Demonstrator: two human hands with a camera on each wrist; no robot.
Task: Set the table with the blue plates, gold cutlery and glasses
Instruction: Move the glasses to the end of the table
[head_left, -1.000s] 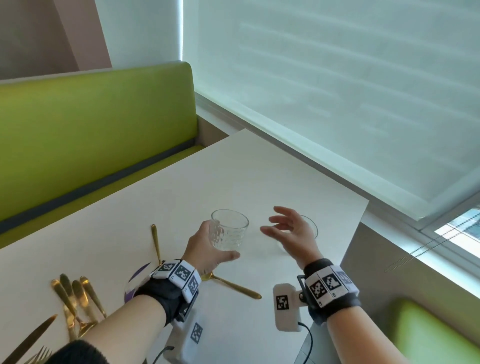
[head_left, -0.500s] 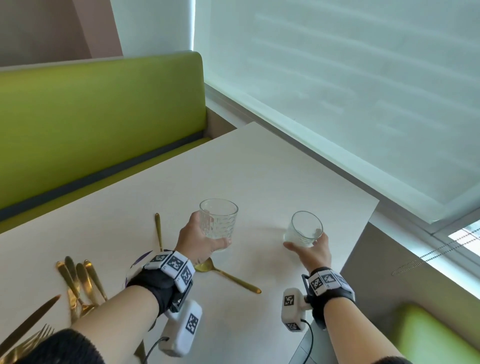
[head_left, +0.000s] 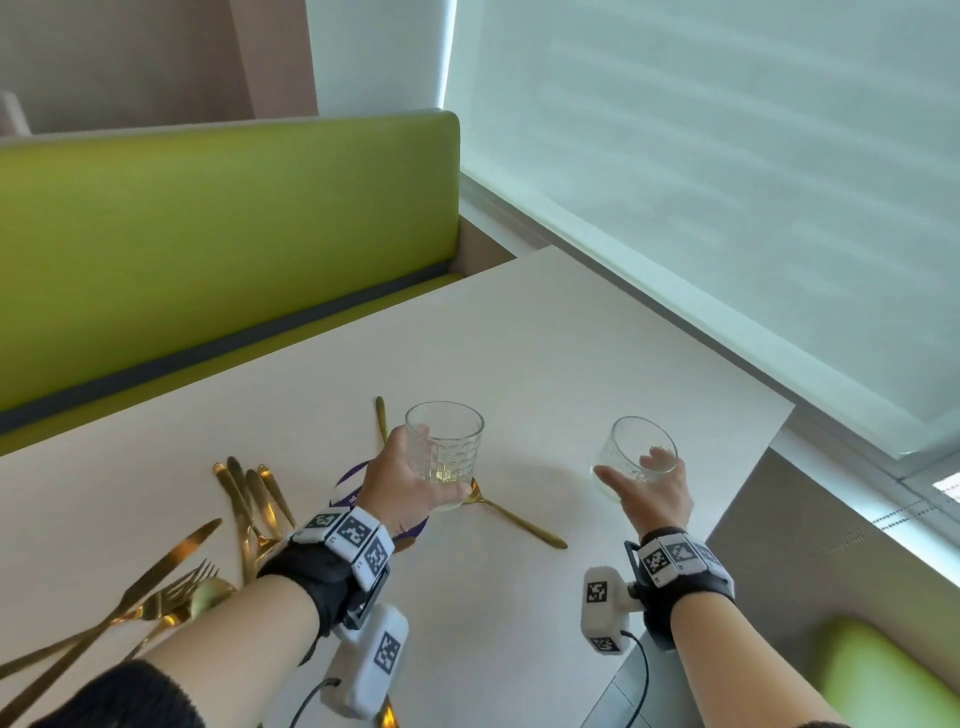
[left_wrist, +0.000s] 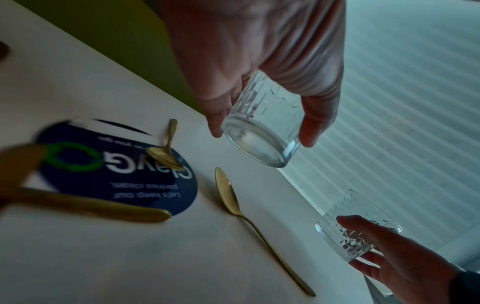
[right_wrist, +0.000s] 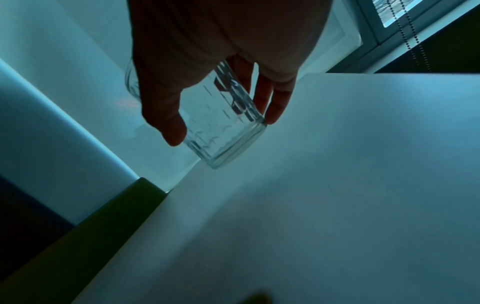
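Observation:
My left hand (head_left: 410, 483) grips a clear patterned glass (head_left: 448, 453) upright, lifted above the white table (head_left: 571, 353); in the left wrist view this glass (left_wrist: 262, 131) hangs between thumb and fingers of the left hand (left_wrist: 259, 135). My right hand (head_left: 644, 493) holds a second clear glass (head_left: 636, 449), tilted, off the table near the right edge; the right wrist view shows that glass (right_wrist: 223, 127) in the right hand (right_wrist: 221, 127). Gold cutlery (head_left: 249, 499) lies in a heap at the left. A gold spoon (head_left: 511, 517) lies between my hands. No blue plates show.
A round dark blue printed coaster (left_wrist: 116, 174) lies on the table under my left wrist, a small gold spoon (left_wrist: 166, 152) on it. A green bench (head_left: 208, 249) runs behind the table. A window blind (head_left: 727, 182) lines the right side. A green seat (head_left: 883, 675) sits bottom right.
My right hand closed round the second glass and lifted it, tilted, off the table. The left hand raised its glass slightly. The head view shifted down and back.

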